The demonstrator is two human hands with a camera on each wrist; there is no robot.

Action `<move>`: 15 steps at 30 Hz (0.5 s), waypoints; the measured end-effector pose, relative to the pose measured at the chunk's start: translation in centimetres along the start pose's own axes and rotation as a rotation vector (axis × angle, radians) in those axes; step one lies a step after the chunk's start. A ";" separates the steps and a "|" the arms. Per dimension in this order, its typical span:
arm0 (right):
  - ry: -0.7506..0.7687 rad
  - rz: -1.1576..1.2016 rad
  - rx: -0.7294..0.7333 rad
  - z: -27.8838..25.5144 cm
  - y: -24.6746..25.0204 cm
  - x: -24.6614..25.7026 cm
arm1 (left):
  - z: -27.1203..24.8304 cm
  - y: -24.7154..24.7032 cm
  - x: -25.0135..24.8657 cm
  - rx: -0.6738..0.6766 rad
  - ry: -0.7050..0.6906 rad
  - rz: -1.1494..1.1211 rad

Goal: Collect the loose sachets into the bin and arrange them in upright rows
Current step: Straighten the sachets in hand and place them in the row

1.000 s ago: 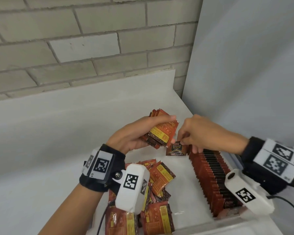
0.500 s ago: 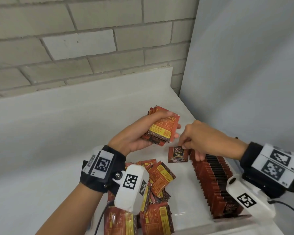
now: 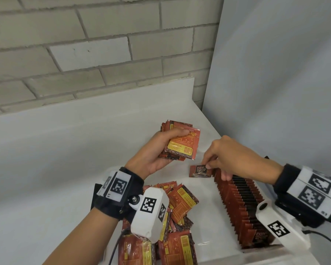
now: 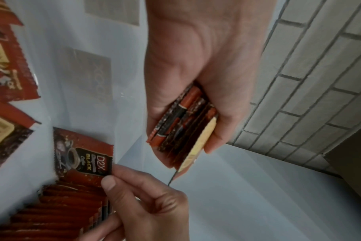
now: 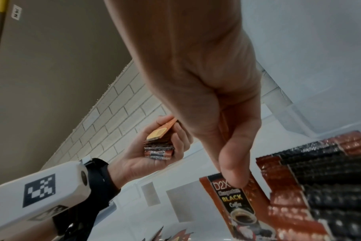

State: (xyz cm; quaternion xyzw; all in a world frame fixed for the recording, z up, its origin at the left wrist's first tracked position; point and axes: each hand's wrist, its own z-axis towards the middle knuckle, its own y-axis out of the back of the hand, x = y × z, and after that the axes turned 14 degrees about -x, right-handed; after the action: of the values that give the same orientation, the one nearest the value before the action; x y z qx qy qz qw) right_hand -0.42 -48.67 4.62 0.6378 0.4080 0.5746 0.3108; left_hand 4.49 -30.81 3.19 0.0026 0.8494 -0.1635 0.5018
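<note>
While my left hand [image 3: 157, 152] keeps its fingers curled round a stack of sachets [image 3: 182, 143] raised over the bin [image 3: 214, 243], I'm feeding the row one at a time. Far left in the bin, the loose pile [image 3: 178, 205] lies flat and jumbled beneath that wrist, so there's plenty left to collect. Moving right: my right hand [image 3: 231, 157] pinches a single sachet [image 3: 200, 171] by its top edge, standing it face-out at the far end of the upright row [image 3: 243, 207] along the bin's right side. I judge this the placing step. Next it wants pressing snug against the row's end sachet so it doesn't tip, then another pulled off the stack.

From the head view I get the layout, pile, stack and row together. Only the left wrist view shows the stack edge-on, several sachets thick, gripped between thumb and fingers. Seen from the right wrist, my thumb sits on the sachet's printed front, "BLACK Coffee" readable, with its lower part overlapping the row.
</note>
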 end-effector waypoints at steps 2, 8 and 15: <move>-0.004 0.000 -0.002 0.1 0.0 -0.1 | 0.1 0.0 0.1 0.005 -0.003 -0.006; 0.013 -0.019 0.007 0.2 -0.2 -0.3 | 0.3 0.1 0.2 0.029 -0.008 -0.032; 0.039 -0.068 0.008 0.2 -0.2 -0.1 | 0.4 0.1 0.3 0.056 -0.012 -0.046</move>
State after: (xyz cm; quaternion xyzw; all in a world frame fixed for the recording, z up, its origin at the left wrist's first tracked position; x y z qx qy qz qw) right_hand -0.29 -48.66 4.33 0.6136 0.4377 0.5743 0.3195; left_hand 4.70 -30.83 2.76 -0.0039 0.8411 -0.1990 0.5029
